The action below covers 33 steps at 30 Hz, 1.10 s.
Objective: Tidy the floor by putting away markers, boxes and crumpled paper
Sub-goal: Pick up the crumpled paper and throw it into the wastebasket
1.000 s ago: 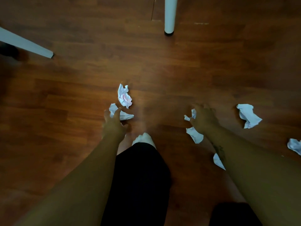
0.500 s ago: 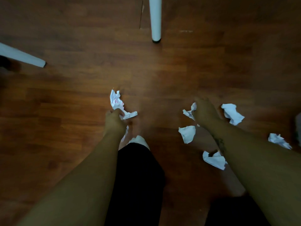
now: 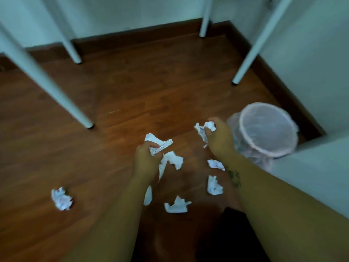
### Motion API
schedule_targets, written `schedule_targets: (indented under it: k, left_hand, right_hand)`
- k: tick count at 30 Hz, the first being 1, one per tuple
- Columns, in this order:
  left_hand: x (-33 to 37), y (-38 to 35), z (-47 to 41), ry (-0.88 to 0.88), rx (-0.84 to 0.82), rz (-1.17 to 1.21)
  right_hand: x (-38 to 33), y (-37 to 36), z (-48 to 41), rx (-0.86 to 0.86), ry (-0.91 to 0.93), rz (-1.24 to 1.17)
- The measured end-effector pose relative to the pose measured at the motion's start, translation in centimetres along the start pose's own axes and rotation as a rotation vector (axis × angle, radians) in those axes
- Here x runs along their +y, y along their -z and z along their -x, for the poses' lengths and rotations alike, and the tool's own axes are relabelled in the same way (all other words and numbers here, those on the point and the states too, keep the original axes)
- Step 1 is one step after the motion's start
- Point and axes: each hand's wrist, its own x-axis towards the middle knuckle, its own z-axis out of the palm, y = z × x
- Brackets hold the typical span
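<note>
My left hand (image 3: 146, 157) is closed on crumpled white paper (image 3: 160, 143), with a loose end hanging below the fist. My right hand (image 3: 220, 138) grips another crumpled paper (image 3: 203, 129), held above the floor just left of a pink-lined waste bin (image 3: 245, 114). Several more paper balls lie on the wooden floor: one far left (image 3: 61, 198), one below my left wrist (image 3: 176, 206), and two beside my right forearm (image 3: 214, 185), (image 3: 215, 164).
White table legs stand at the left (image 3: 56, 91), back left (image 3: 70, 48), back centre (image 3: 204, 19) and right (image 3: 251, 52). A white wall with dark skirting closes the back and right. My dark-clothed knee (image 3: 226, 233) is at the bottom.
Both hands have lifted off the floor with paper in them. My view has swung up and right, so the wall and the bin now show.
</note>
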Motion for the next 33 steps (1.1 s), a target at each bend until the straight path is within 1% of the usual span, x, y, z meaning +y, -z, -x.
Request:
schedule_targets:
  k: [2, 4, 7, 10, 12, 17, 21, 25, 29, 33]
  left_hand:
    - [4.3, -3.7, 0.0, -0.100, -0.053, -0.001]
    - [7.7, -7.1, -0.4, -0.186, -0.088, -0.019]
    - [12.8, -12.3, -0.6, -0.314, -0.155, -0.061]
    - [17.3, -17.6, -0.4, -0.401, -0.222, -0.098]
    - [19.6, -20.5, -0.3, -0.444, -0.263, -0.129]
    - [21.6, -24.6, -0.8, -0.449, -0.360, -0.159]
    - [21.7, -24.8, -1.2, -0.442, -0.371, -0.172]
    - [20.4, -23.0, -2.1, -0.451, -0.332, -0.242]
    - [17.6, -19.7, -3.4, -0.413, -0.252, -0.305]
    - [12.8, -13.3, -4.2, -0.340, -0.208, -0.384]
  right_hand:
    - [1.7, 4.6, -1.3, 0.150, -0.022, 0.024]
    - [3.7, 8.2, -2.2, 0.261, -0.052, 0.034]
    - [7.0, 12.6, -2.6, 0.365, -0.126, -0.013]
    - [10.3, 15.8, -2.9, 0.428, -0.204, -0.053]
    - [11.8, 17.1, -3.1, 0.426, -0.266, -0.068]
    - [12.7, 18.3, -3.2, 0.246, -0.269, -0.136]
    - [12.9, 18.8, -3.2, 0.202, -0.230, -0.159]
    - [12.5, 18.5, -3.3, 0.263, -0.254, -0.133]
    - [11.2, 16.2, -3.5, 0.241, -0.189, -0.006]
    - [7.8, 10.6, -2.9, 0.091, -0.034, 0.217]
